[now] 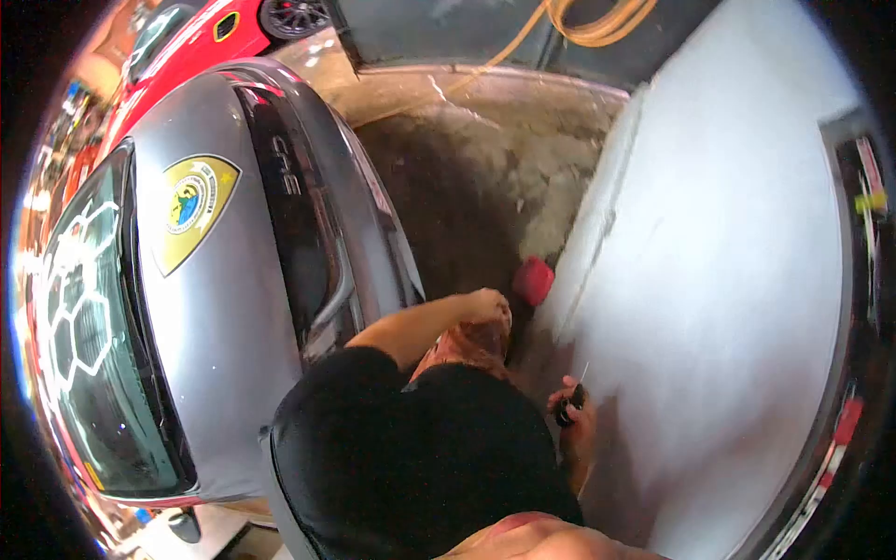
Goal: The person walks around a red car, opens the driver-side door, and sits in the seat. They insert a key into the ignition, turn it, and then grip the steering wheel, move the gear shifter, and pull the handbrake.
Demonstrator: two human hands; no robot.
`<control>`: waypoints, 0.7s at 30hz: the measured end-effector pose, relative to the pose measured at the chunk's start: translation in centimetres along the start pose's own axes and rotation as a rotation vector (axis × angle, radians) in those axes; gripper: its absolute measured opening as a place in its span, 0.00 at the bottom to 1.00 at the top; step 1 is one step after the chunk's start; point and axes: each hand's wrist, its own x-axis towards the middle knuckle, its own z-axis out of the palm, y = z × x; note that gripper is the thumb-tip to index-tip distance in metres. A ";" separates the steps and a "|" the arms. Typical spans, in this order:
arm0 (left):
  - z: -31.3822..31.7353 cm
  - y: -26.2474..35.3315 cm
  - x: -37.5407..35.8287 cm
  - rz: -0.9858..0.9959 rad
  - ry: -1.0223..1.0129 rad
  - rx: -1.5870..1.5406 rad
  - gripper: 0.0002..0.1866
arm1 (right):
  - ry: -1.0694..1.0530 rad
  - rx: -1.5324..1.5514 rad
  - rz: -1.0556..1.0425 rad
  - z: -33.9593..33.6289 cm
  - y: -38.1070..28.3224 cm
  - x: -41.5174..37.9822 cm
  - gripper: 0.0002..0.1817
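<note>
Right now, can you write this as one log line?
left hand: near red thing | right hand: holding black tool | grey car: left side

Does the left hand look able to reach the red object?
Probably, perhaps with a bend: nothing visible blocks the way between the left hand and the red object, though its depth is hard to judge.

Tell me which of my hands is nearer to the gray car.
Left. Your left hand is near the rear of the gray car; your right hand, around a small black object, is farther from it, at your right side by the white wall.
</note>
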 end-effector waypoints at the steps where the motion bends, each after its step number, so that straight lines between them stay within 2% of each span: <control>1: 2.0 -2.1 0.6 0.108 0.073 0.079 0.24 | -0.006 -0.029 0.011 -1.0 0.2 1.2 0.34; 2: 4.1 -4.3 1.2 0.209 0.156 0.166 0.23 | -0.010 -0.061 0.023 -1.4 0.1 2.7 0.32; 3: 7.1 -11.9 -12.9 0.035 -0.049 0.154 0.19 | -0.093 0.020 0.272 7.9 1.3 1.6 0.28; 5: 4.3 -12.8 -12.4 0.054 -0.183 0.030 0.18 | -0.233 -0.112 0.288 10.3 0.0 9.1 0.22; 6: 2.5 -11.6 -9.2 0.116 -0.205 -0.084 0.18 | -0.231 -0.226 0.359 9.1 -1.1 13.0 0.17; 7: 0.3 -11.2 -7.5 0.143 -0.227 -0.176 0.17 | -0.249 -0.333 0.367 9.1 -0.7 17.2 0.16; 9: -5.0 -11.5 -4.0 0.173 -0.237 -0.300 0.16 | -0.286 -0.513 0.378 10.4 1.3 25.7 0.16; 10: -8.2 -12.0 -2.6 0.177 -0.229 -0.335 0.16 | -0.351 -0.643 0.252 12.3 1.1 30.8 0.16; 11: -10.8 -12.6 -2.0 0.181 -0.219 -0.369 0.15 | -0.313 -0.752 0.221 13.7 0.4 35.3 0.16; 13: -16.9 -14.1 -1.7 0.166 -0.179 -0.422 0.15 | -0.251 -0.926 0.180 21.7 -3.3 41.6 0.17; 14: -20.4 -14.8 -1.6 0.147 -0.155 -0.437 0.15 | -0.271 -0.862 0.094 21.7 -1.9 44.8 0.18; 17: -30.8 -16.2 -3.8 0.032 -0.094 -0.461 0.15 | -0.285 -0.828 0.059 29.0 -6.7 52.5 0.17; 19: -38.7 -16.0 -6.6 -0.051 -0.054 -0.476 0.15 | -0.385 -0.776 0.151 28.6 -4.0 58.3 0.14; 21: -44.9 -16.1 -11.3 -0.187 0.047 -0.356 0.16 | -0.465 -0.642 0.310 33.4 -7.2 63.0 0.14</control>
